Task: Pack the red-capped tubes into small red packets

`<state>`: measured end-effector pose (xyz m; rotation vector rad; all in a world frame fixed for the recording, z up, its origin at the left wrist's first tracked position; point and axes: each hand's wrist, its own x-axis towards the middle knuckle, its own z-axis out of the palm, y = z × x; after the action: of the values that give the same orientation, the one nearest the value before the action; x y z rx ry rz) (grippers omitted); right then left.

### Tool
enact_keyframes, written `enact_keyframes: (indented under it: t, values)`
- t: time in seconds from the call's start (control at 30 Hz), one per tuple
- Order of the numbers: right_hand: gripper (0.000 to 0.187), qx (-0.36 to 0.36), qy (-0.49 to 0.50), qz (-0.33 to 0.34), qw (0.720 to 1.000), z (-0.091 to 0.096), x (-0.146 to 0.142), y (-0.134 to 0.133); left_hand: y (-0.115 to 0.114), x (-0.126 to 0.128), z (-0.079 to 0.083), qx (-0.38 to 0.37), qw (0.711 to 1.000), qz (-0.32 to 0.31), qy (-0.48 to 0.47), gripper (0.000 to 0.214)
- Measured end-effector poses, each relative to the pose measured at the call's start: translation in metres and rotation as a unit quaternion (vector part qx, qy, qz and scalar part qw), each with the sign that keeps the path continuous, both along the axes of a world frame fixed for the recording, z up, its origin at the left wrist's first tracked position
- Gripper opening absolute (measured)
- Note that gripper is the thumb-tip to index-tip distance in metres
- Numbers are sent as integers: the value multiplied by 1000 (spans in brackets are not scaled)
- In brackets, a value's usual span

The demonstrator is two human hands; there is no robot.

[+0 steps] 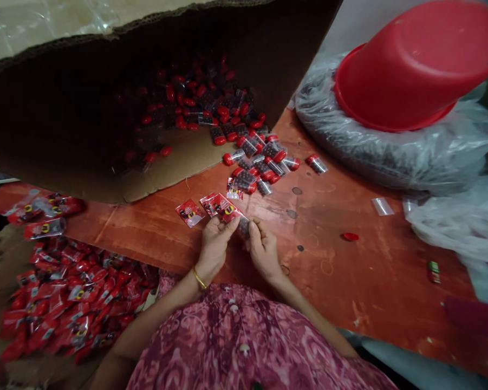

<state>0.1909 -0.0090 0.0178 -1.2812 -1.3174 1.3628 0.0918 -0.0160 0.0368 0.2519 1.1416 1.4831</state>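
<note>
My left hand (216, 238) pinches a small red printed packet (226, 208) at the table's near edge. My right hand (261, 245) is closed on a small clear vial (244, 225) of dark contents, held against the packet's open end. Two more red packets (190, 212) lie flat just left of the held one. A heap of red-capped vials (256, 157) spills from a tipped cardboard box (105, 124) onto the red-brown table (349, 281) just beyond my hands.
A pile of filled red packets (65, 303) lies lower left, below the table. At the right, an upturned red basin (414, 65) rests on a plastic bag of dark contents (373, 146). A loose red cap (350, 236) and an empty clear bag (382, 206) lie on the table.
</note>
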Motion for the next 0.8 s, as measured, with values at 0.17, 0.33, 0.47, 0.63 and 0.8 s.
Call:
enact_keyframes:
  t: [0.17,0.33,0.47,0.63,0.8]
  values:
    - [32,-21,20,19,999,1,-10,2,1,-4,1,10,999,-17,-25,33]
    - [33,-46,106,74,990,6,-8,4,7,-18,6,7,999,-30,-28,36]
    - [37,-69,128,120,982,5,-5,6,6,-21,6,-2,999,-23,-26,36]
    - [39,-44,79,81,993,-1,-12,12,0,-17,4,9,995,-94,-33,37]
    - [29,159,-131,110,972,-2,-17,48,-17,-57,14,-50,997,-48,22,38]
